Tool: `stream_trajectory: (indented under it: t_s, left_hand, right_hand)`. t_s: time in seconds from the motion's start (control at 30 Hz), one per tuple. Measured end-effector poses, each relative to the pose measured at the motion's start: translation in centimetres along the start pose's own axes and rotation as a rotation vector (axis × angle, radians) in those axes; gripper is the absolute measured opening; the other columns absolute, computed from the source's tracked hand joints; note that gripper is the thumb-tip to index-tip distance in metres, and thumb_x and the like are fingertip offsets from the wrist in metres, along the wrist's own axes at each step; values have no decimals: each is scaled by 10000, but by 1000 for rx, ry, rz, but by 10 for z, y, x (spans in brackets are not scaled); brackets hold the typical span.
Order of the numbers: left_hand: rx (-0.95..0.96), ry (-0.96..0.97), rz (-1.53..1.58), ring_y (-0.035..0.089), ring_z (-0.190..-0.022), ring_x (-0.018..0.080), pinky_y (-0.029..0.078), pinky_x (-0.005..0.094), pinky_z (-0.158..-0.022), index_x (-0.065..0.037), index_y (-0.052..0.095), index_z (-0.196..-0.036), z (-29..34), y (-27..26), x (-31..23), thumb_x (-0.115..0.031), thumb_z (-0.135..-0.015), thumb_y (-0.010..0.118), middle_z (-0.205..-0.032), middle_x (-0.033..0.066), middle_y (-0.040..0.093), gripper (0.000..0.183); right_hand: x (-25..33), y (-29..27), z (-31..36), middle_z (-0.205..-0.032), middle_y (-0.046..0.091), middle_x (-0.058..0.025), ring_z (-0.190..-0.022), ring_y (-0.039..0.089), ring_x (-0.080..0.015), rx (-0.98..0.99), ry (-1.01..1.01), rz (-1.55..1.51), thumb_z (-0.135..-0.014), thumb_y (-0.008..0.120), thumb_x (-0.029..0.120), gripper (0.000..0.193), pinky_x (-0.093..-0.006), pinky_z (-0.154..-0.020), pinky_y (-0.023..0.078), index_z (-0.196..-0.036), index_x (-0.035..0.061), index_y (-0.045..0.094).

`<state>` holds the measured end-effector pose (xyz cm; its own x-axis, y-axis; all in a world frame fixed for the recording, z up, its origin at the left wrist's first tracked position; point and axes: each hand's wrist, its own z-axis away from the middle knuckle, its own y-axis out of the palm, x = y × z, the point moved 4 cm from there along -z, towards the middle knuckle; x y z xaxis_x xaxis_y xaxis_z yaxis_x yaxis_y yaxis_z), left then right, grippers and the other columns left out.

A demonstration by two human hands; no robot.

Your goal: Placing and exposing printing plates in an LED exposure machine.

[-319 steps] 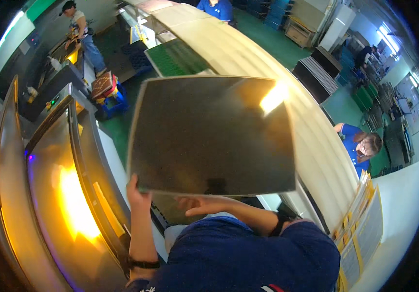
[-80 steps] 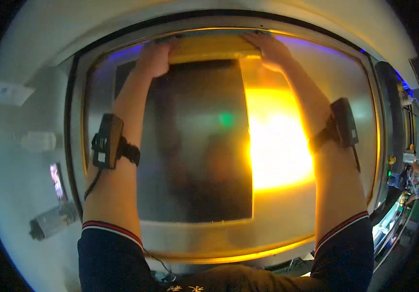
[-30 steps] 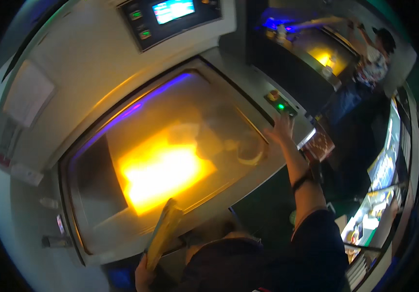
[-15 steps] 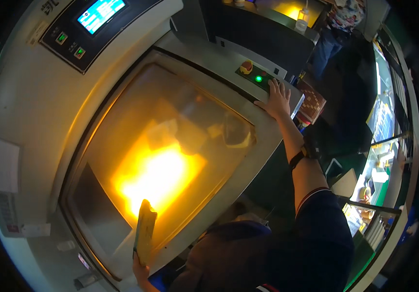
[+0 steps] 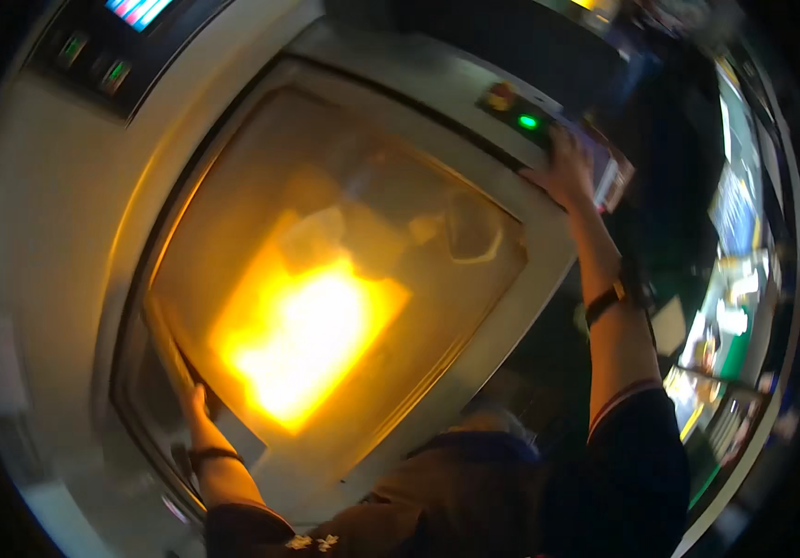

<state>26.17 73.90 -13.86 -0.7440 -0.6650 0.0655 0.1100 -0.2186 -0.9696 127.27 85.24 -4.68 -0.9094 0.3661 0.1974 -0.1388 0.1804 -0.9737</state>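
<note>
I've got a clear lane over the glowing bed (image 5: 316,316), between left hand (image 5: 200,405) and right hand (image 5: 570,172); slim bar (image 5: 168,346) blocking the left edge, knob (image 5: 500,96) sticking up near the right fingertips!

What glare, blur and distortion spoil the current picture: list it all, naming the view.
Head view: yellow-white glare washes out part of the machine bed; head view: blur softens the left hand, its bar and the right hand; head view: the screen at upper left is smeared and cut off; head view: fisheye bends straight edges, corners go black.
</note>
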Motion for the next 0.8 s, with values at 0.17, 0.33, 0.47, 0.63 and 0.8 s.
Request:
stream_trajectory:
  t_s: [0.17,0.33,0.47,0.63,0.8]
  left_hand:
    - [-20,298,357,651,-1020,391,513,443,-862,12,573,-1279,120,-3,7,-74,-702,563,-1172,218,667,583]
    - [422,792,189,447,-1341,416,463,439,-1040,-91,371,-1496,356,-14,-48,29,-682,611,-1505,188,436,856]
    - [403,743,95,406,-1383,421,454,487,-1066,-139,382,-1499,483,-35,-100,-2,-697,640,-1527,140,426,853]
    - [146,611,61,388,-1374,479,460,514,-1054,-174,391,-1496,544,-4,-75,-84,-753,633,-1519,77,449,786]
    - [29,308,185,387,-1385,438,349,480,-1151,-31,369,-1477,644,44,29,-35,-700,672,-1515,180,413,834]
  right_hand:
    - [6,-2,-2,-1591,314,-93,-1485,240,-315,-53,-62,-43,-710,817,477,1007,-548,-1198,184,-1510,117,325]
    - [-13,-9,-4,-1577,331,-117,-1491,229,-321,12,25,-60,-713,802,535,1051,-560,-1209,144,-1518,95,289]
    - [4,-21,1,-1588,313,-90,-1503,199,-304,52,27,-78,-733,777,565,1051,-524,-1225,124,-1527,101,268]
    - [9,-7,-2,-1611,278,-56,-1519,151,-264,119,35,13,-703,766,626,1087,-479,-1227,152,-1533,114,287]
    - [-75,83,-54,-1418,504,-192,-1311,481,-360,-53,-49,244,-710,679,741,1013,-548,-1082,365,-1418,47,470]
